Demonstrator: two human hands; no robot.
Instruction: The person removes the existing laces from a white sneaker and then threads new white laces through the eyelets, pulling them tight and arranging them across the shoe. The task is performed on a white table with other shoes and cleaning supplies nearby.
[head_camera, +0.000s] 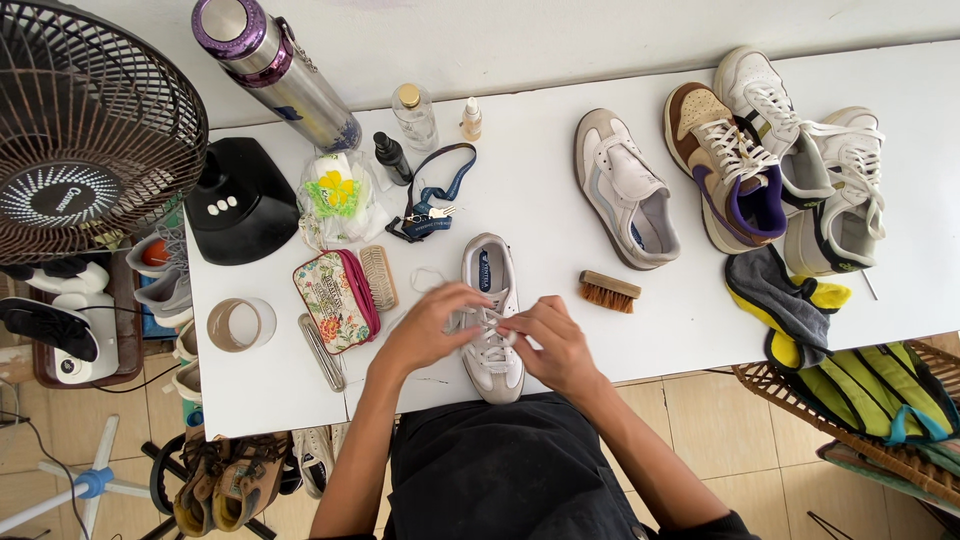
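Seen from above, a person works at a white table (560, 210) on a white sneaker (491, 318) that lies near the table's front edge, toe pointing away from them. The left hand (430, 325) rests on the sneaker's left side, its fingers (468, 297) pinched together on a white lace (487, 322) over the eyelets. The right hand (555, 340) meets it from the right, fingers closed on the same lace at the middle of the shoe.

Just left of the sneaker lie a floral zip pouch (335, 300) and a flat brush (379, 277); a roll of tape (240, 324) sits further left. Just right of the sneaker is a small wooden brush with tan bristles (609, 291). Beyond the sneaker, towards the wall, are a blue lanyard with keys (433, 195), small bottles (414, 115) and a tall steel flask with a purple top (272, 65). Far right of the sneaker sit a grey and white shoe (625, 188), a brown and purple sneaker (727, 165), more white sneakers (835, 180) and a grey and yellow cloth (785, 300). A black fan (85, 125) stands at the table's left end.
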